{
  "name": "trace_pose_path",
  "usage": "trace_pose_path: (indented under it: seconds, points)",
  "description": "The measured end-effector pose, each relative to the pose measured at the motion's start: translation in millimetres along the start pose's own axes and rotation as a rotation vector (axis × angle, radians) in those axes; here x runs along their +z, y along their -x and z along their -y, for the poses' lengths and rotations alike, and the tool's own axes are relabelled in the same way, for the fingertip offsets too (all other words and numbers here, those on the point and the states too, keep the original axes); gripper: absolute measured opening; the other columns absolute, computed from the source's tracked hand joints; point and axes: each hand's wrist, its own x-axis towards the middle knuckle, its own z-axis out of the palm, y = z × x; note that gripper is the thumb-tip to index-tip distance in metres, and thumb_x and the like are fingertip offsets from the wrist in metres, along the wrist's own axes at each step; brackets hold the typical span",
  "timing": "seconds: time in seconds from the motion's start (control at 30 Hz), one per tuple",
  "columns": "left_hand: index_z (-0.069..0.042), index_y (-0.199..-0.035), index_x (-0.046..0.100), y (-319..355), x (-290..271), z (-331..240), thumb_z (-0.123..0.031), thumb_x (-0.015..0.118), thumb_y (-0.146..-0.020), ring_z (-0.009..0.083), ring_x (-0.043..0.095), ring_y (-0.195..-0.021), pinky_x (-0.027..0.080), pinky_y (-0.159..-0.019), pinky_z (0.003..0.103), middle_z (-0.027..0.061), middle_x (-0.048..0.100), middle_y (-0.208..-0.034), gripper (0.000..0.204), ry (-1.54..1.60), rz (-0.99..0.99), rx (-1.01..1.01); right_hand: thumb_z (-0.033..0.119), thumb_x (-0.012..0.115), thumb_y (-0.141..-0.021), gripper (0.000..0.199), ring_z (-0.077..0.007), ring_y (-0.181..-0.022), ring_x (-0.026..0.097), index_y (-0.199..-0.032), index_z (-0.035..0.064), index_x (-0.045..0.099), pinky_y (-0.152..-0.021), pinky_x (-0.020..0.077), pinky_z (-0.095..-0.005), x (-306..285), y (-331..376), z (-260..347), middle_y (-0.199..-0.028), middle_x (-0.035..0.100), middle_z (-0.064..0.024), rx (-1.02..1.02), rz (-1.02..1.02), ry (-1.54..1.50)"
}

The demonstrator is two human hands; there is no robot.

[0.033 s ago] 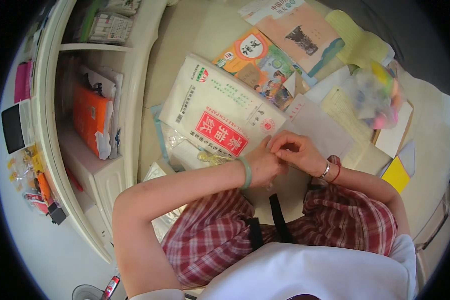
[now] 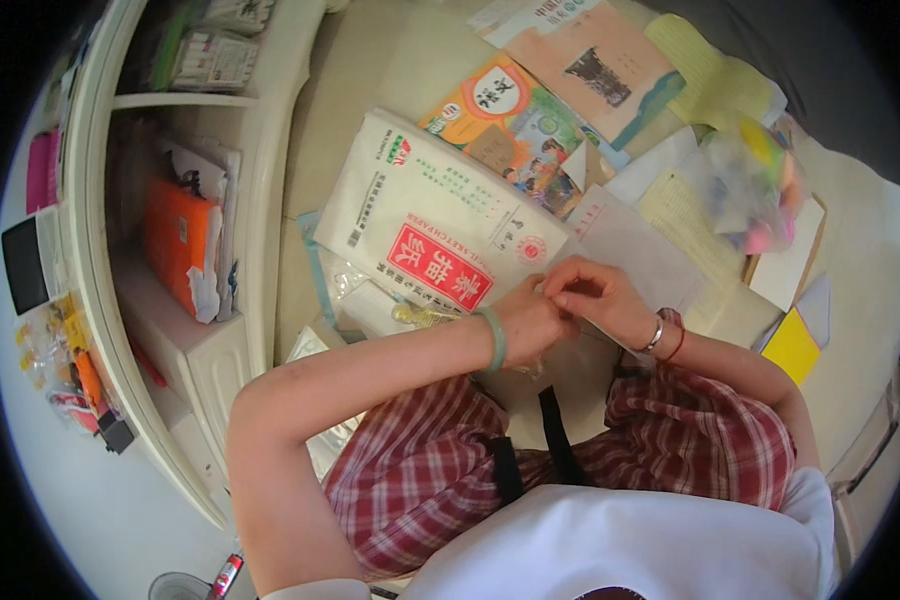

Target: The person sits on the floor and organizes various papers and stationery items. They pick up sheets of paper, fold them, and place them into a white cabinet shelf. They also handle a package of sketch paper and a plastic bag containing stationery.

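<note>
"One clear piece point(image 2: 536, 369) shows beneath our left hand point(image 2: 535, 325); what could go wrong with it?"

"We might lose our grip on it, since it looks thin and slick, and our knuckles hide whatever part is being worked. If it is film, as we suspect, a hard pull could tear it."

"Where does it lie relative to our fingers?"

"Just below the left fingers, seemingly touching them, though its upper end is hidden. Our right hand point(image 2: 605, 300) meets the left, thumb and forefinger close together at its edge. We can't tell whether either hand's fingers are clamped on anything."

"And around us?"

"Just beyond both hands lies a white, flat pack point(image 2: 450, 205); a dropped piece would be hard to spot against it. Farther off are an orange-and-green book point(image 2: 525, 125) and, to the right, a clear bag point(image 2: 745, 185) of bright things."
</note>
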Motion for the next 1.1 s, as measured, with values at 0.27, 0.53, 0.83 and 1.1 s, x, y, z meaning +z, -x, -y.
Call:
trace_pose_path:
  seconds: [0.27, 0.53, 0.83, 1.1]
  points:
    - [-0.020, -0.130, 0.046, -18.7, -1.7, 59.9, -0.020, 0.067, -0.077, 0.0244, 0.040, -0.127, 0.029, -0.103, 0.051, 0.0084, 0.043, -0.137, 0.057, -0.583, -0.334, -0.283, 0.007, 0.068, -0.076, 0.042, -0.0320, -0.109, 0.053, -0.115, 0.0056, 0.055, -0.093, 0.0440, -0.0379, -113.1, 23.3, -30.5, -0.119, 0.056, -0.0111, -0.263, -0.511, 1.221]
    - [-0.016, -0.107, 0.059, -9.9, -58.5, 93.2, -0.029, 0.072, -0.076, 0.0246, 0.051, -0.111, 0.034, -0.098, 0.043, 0.0058, 0.058, -0.111, 0.036, -0.494, 0.036, -0.258, 0.019, 0.071, -0.076, 0.047, -0.0316, -0.112, 0.052, -0.118, 0.0050, 0.055, -0.095, 0.0431, -0.0404, -91.8, 3.5, -30.6, -0.124, 0.055, -0.0122, -0.321, -0.278, 1.064]
    - [-0.003, -0.110, 0.062, 48.6, -207.9, 7.2, -0.012, 0.071, -0.082, 0.0083, 0.061, -0.089, 0.050, -0.078, 0.028, 0.0033, 0.067, -0.096, 0.031, 0.474, -0.465, -0.464, 0.034, 0.073, -0.080, 0.076, -0.0246, -0.120, 0.051, -0.138, 0.0038, 0.035, -0.096, 0.0442, -0.0348, -48.3, 8.4, -16.0, -0.132, 0.051, -0.0158, -0.245, 0.155, 0.712]
    - [-0.001, -0.100, 0.066, 51.1, -228.2, -20.0, -0.014, 0.072, -0.082, 0.0082, 0.061, -0.080, 0.050, -0.072, 0.024, 0.0039, 0.069, -0.090, 0.023, 0.512, -0.994, -0.390, 0.023, 0.057, -0.093, 0.042, -0.0292, -0.100, 0.064, -0.126, 0.0033, 0.043, -0.077, 0.0555, -0.0347, -43.9, 0.7, 36.5, -0.122, 0.057, -0.0160, 0.095, 0.006, -0.101]
